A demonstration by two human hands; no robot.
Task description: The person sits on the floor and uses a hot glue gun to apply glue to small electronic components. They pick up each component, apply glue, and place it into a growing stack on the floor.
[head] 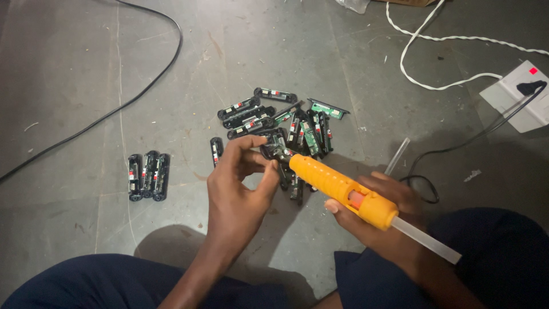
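Orange glue gun [337, 186] gripped in right hand [372, 212], fingers wrapped round body, clear glue stick [426, 240] protruding from rear. Nozzle meets small black module [274, 147] pinched between thumb and fingertips of left hand [237, 189], held just above floor. Pile of like modules [286, 120] on grey concrete floor [68, 74] directly beyond. Three modules [148, 175] lined up side by side, well apart to left. White socket box [514, 94] at far right, black cable plugged in.
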